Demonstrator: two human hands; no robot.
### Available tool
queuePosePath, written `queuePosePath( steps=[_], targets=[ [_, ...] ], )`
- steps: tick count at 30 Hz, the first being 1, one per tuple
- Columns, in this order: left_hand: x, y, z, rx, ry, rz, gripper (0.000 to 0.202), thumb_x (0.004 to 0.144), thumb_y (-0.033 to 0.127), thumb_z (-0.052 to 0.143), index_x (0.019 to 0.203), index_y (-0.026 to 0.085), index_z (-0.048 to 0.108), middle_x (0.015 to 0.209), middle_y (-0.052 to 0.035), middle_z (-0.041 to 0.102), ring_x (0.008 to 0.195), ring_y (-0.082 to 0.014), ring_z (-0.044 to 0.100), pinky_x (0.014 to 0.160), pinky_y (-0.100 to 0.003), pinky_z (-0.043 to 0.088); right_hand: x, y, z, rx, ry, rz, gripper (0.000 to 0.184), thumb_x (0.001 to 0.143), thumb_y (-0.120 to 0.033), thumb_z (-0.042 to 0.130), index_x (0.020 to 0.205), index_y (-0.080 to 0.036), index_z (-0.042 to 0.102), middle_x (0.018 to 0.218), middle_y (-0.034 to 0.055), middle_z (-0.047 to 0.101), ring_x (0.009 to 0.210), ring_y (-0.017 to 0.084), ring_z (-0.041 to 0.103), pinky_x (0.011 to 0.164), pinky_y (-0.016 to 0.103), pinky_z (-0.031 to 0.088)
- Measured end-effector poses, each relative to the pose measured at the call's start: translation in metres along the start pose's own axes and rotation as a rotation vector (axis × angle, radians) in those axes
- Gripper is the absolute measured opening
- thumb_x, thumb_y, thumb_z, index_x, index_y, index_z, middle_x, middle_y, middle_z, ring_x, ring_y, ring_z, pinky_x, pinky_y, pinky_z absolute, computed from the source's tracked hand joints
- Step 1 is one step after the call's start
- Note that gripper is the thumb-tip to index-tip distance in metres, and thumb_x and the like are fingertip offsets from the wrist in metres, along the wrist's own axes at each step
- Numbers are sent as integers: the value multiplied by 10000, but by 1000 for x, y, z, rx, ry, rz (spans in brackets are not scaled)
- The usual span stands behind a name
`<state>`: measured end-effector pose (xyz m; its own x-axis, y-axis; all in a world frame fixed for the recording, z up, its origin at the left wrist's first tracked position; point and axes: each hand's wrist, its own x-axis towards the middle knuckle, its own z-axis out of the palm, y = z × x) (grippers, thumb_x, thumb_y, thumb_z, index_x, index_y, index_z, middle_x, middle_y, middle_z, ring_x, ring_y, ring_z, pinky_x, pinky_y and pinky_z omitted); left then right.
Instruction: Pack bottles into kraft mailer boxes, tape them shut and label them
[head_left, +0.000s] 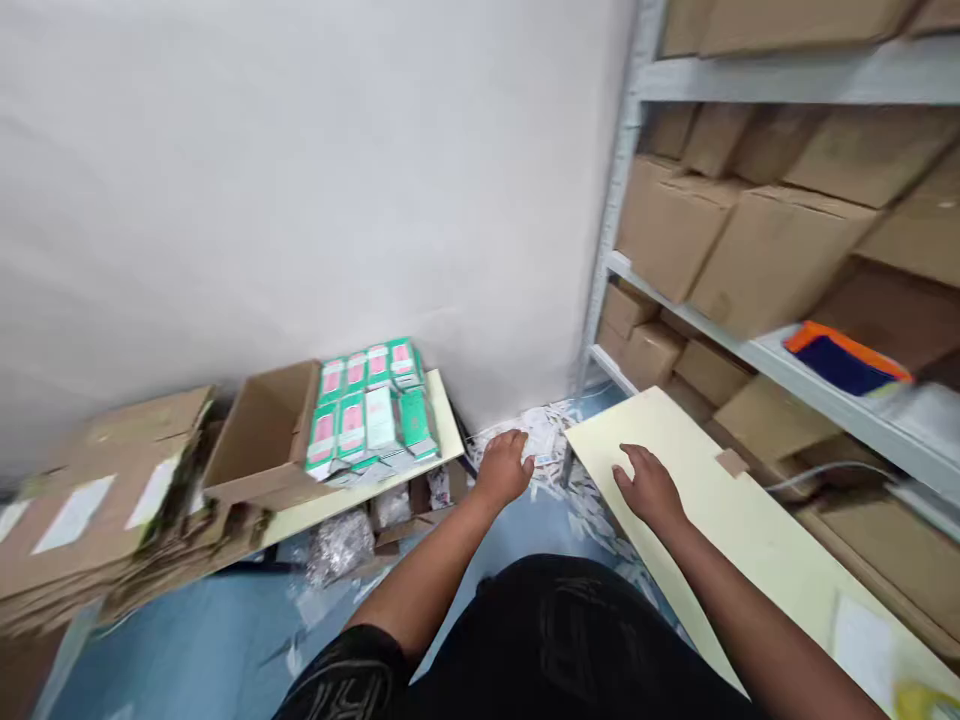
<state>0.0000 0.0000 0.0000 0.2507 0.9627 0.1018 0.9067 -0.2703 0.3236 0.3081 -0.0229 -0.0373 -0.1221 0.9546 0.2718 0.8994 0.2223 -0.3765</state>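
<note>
My left hand [506,465] is held out over the gap between two pale tables, fingers apart and nothing in it. Over the near edge of the right table [720,520] is my right hand [649,487], also empty, with thumb and fingers spread. Whether it touches the tabletop I cannot tell. To the left of my left hand, several green and white small boxes [351,425] with pink panels stand in rows on the left table [448,420]. Beside them sits an open cardboard box [262,430].
Flattened cardboard [97,490] is stacked at the far left. A metal shelf rack [611,200] full of cartons [780,250] lines the right side. Paper scraps [544,435] litter the blue floor [517,560]. Bubble wrap [341,545] lies under the left table.
</note>
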Motion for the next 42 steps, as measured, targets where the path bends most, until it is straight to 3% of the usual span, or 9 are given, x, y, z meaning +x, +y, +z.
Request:
queuePosePath(
  steps=[5, 10, 14, 17, 26, 29, 33, 38, 42],
  targets=[
    [-39, -96, -32, -4, 76, -107, 313, 935, 263, 578, 1228, 184, 654, 1255, -120, 678, 1190, -290, 604, 1083, -448, 441, 46, -97, 49, -2, -222, -99, 307, 1007, -324, 436, 817, -219, 653, 815, 66, 709, 806, 218, 650, 733, 299, 393],
    [-71, -184, -63, 24, 139, -276, 386, 913, 263, 593, 1286, 167, 621, 1314, -156, 640, 1240, -312, 570, 1088, -455, 431, 74, -189, 101, 92, -338, -104, 149, 954, -299, 529, 1010, -221, 643, 881, 48, 730, 834, 214, 660, 720, 281, 378],
    [-64, -245, -79, 94, 198, -568, 674, 909, 377, 608, 1489, 68, 455, 1545, -253, 446, 1405, -395, 426, 1133, -506, 379, 99, -242, 128, 142, -463, -240, 160, 934, -281, 555, 1047, -214, 646, 973, 66, 740, 917, 225, 661, 775, 290, 394],
    [-43, -277, -76, 102, 127, -767, 794, 909, 473, 599, 1538, 41, 380, 1590, -294, 371, 1414, -436, 399, 1113, -547, 371, 123, -263, 147, 173, -540, -339, 124, 932, -261, 543, 993, -216, 642, 974, 64, 725, 916, 220, 652, 790, 290, 398],
    [13, -282, -53, 226, -27, -854, 663, 829, 346, 684, 1427, 117, 514, 1520, -295, 416, 1383, -440, 398, 1092, -543, 336, 201, -247, 213, 289, -760, -459, 109, 900, -220, 548, 961, -205, 636, 931, 51, 684, 884, 204, 632, 790, 277, 396],
    [31, -287, -55, 190, -60, -1001, 827, 822, 444, 684, 1530, 122, 402, 1478, -295, 436, 1319, -450, 455, 1036, -536, 398, 224, -245, 226, 294, -829, -463, 126, 883, -204, 559, 968, -201, 651, 934, 56, 692, 876, 203, 629, 770, 275, 379],
    [43, -300, -71, 89, -111, -1118, 900, 821, 361, 657, 1605, 144, 273, 1464, -281, 459, 1281, -430, 522, 987, -496, 455, 243, -251, 234, 320, -866, -450, 154, 878, -213, 563, 986, -204, 671, 949, 66, 708, 879, 207, 636, 756, 275, 374],
    [23, -303, -105, -183, 86, -1135, 861, 814, 412, 677, 1558, 147, 335, 1404, -244, 534, 1249, -399, 583, 990, -482, 476, 244, -258, 236, 427, -860, -384, 154, 864, -267, 566, 954, -213, 679, 880, 48, 711, 832, 207, 638, 728, 281, 386],
    [8, -296, -114, -558, 313, -978, 818, 821, 428, 724, 1526, 203, 374, 1450, -181, 540, 1277, -326, 584, 1040, -440, 470, 229, -270, 230, 651, -867, -116, 221, 852, -401, 579, 919, -216, 680, 813, 31, 696, 795, 212, 648, 740, 304, 437]
  ],
)
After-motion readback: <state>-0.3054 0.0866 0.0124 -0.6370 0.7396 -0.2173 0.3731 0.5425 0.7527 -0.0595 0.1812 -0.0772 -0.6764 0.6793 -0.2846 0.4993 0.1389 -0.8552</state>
